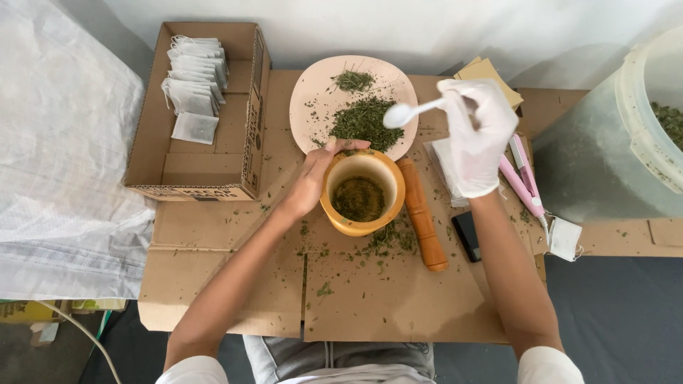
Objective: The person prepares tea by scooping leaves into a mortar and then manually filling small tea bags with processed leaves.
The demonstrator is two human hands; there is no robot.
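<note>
- Right hand (474,139), gloved, pinching white spoon (411,112) over plate (311,89) of dried herbs (364,122); careless scoop scatters flakes.
- Left hand (313,178), bare, wrapped round rim of yellow mortar (361,192) on cardboard (384,299); slack grip risks tipping.
- Pestle (421,213) lying just beside; nudge rolls it.

A flattened sheet of brown cardboard (398,299) covered the dark floor (626,320) across the middle of the frame. On it, at the upper left, sat an open cardboard box (153,153); at upper centre a pale pink plate (313,89); below that an orange mortar (356,227), with a wooden pestle (422,213) lying just to its right. Green leaf crumbs (388,242) were scattered around them, and a pink tool (523,178) lay at the right edge
</note>
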